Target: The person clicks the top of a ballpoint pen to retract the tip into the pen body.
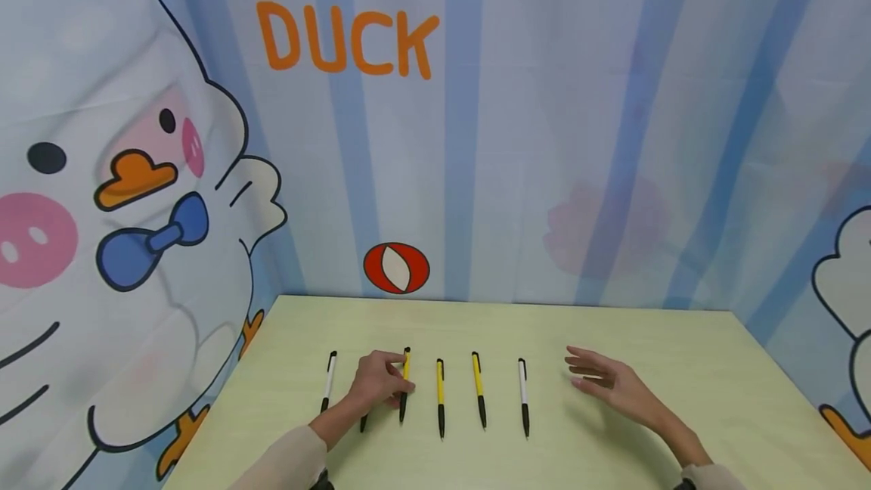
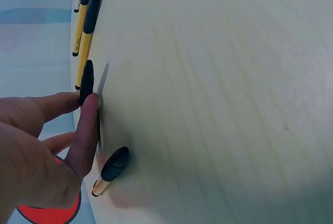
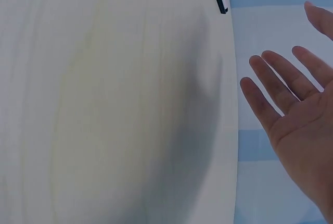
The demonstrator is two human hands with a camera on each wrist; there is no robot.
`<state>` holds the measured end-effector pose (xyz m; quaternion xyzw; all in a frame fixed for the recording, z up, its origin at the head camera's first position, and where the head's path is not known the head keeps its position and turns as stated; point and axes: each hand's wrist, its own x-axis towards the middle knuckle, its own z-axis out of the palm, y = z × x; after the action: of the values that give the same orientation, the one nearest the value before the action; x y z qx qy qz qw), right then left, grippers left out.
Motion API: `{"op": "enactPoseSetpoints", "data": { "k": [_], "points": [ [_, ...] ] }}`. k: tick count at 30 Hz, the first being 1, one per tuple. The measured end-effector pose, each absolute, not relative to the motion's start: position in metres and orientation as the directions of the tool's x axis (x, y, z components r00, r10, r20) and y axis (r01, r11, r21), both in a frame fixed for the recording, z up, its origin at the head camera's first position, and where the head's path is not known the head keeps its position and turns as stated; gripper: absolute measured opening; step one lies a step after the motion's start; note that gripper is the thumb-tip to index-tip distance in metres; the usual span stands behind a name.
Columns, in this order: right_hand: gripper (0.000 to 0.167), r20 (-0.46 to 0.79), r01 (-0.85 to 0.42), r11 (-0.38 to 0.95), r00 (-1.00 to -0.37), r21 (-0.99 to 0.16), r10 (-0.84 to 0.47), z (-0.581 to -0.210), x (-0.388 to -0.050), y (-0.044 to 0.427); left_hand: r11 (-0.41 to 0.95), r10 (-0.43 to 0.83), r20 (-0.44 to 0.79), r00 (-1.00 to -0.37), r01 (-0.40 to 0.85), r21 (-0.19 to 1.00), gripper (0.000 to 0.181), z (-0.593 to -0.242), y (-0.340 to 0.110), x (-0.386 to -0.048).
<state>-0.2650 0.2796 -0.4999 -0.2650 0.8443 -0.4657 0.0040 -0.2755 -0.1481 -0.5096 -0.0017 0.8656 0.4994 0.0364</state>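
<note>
My left hand (image 1: pixel 378 381) pinches a yellow pen (image 1: pixel 406 373) with a black grip between thumb and fingers; in the left wrist view the pen's black grip (image 2: pixel 87 78) stands over its shadow. Left of it, another pen (image 1: pixel 364 423) is mostly hidden by the hand, its black tip showing. A white pen (image 1: pixel 329 380) lies farther left. Right of the held pen lie a yellow pen (image 1: pixel 440 388), a second yellow pen (image 1: pixel 478 380) and a white pen (image 1: pixel 523 384). My right hand (image 1: pixel 615 386) hovers right of that white pen, fingers extended and holding nothing.
The pens are spaced in a row across the pale yellow table (image 1: pixel 646 331). Behind the table's back edge hangs a blue striped cloth (image 1: pixel 517 134) with DUCK lettering and a red-and-white oval. A large duck print (image 1: pixel 136 339) covers the left side.
</note>
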Motion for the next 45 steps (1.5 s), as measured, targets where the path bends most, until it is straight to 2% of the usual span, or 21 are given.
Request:
{"op": "enactPoseSetpoints", "data": {
  "k": [5,12,19,24,32,37,45],
  "points": [
    [0.051,0.265,-0.454,0.326,-0.833,-0.829,-0.486,-0.502,-0.267,0.282,0.539,0.033,-0.069,-0.997,-0.04,0.841,0.06,-0.509,-0.147,-0.277],
    [0.049,0.292,-0.473,0.257,-0.803,-0.843,-0.519,-0.504,-0.27,0.286,0.515,0.034,-0.05,-0.998,-0.025,0.857,0.06,-0.504,-0.147,-0.279],
    [0.049,0.261,-0.449,0.273,-0.812,-0.851,-0.522,-0.505,-0.271,0.291,0.582,0.111,0.069,-0.991,0.121,0.804,0.056,-0.493,-0.138,-0.277],
    [0.051,0.224,-0.411,0.282,-0.826,-0.867,-0.517,-0.502,-0.269,0.292,0.573,0.148,0.101,-0.984,0.168,0.802,0.054,-0.49,-0.125,-0.279],
    [0.05,0.225,-0.42,0.319,-0.835,-0.85,-0.502,-0.502,-0.269,0.292,0.576,0.16,0.041,-0.986,0.127,0.807,0.052,-0.494,-0.107,-0.281],
    [0.05,0.231,-0.426,0.316,-0.833,-0.848,-0.503,-0.504,-0.269,0.292,0.656,0.149,0.013,-0.989,0.109,0.746,0.059,-0.501,-0.1,-0.283],
    [0.049,0.243,-0.435,0.287,-0.819,-0.853,-0.519,-0.505,-0.269,0.293,0.73,0.155,0.039,-0.987,0.141,0.669,0.064,-0.501,-0.083,-0.28]
  ]
}}
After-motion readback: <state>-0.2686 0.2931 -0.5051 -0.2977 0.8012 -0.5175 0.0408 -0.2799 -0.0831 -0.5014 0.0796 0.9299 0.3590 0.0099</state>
